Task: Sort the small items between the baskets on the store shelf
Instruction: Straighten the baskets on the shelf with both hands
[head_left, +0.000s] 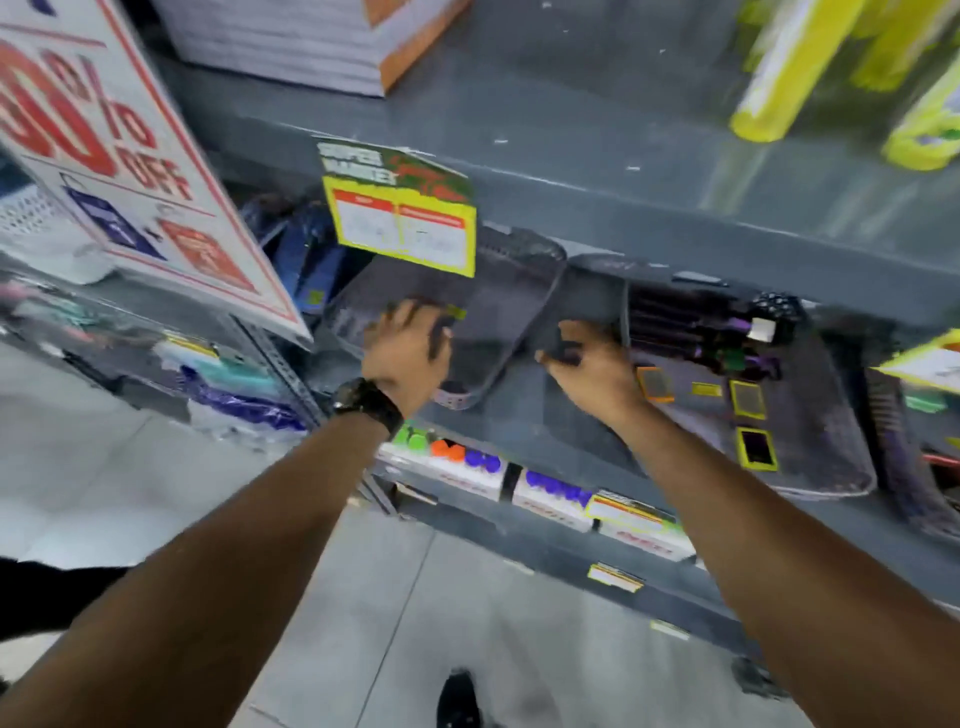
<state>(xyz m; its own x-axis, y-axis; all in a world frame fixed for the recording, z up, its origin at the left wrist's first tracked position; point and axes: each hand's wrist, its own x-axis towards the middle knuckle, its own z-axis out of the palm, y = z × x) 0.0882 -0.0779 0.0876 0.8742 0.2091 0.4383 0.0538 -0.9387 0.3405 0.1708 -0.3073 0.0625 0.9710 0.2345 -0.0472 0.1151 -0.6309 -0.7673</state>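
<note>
Two dark mesh baskets sit side by side on the grey shelf, all blurred by motion. My left hand (410, 345), a black watch on its wrist, reaches into the left basket (511, 332) with fingers spread and nothing visible in it. My right hand (592, 371) hovers at the near left corner of the right basket (831, 483), pinching a small dark item (563, 352) between thumb and fingers. The right basket holds dark pens (691, 325) at the back and small yellow-framed items (749, 400) and an orange-framed one (655, 384) in front.
A "% OFF" sign (130, 171) leans at left. A yellow price tag (405, 228) hangs over the left basket. Yellow bottles (779, 78) and stacked pads (291, 41) stand on the shelf above. Boxes with coloured caps (452, 460) line the shelf below. Another basket (904, 457) is far right.
</note>
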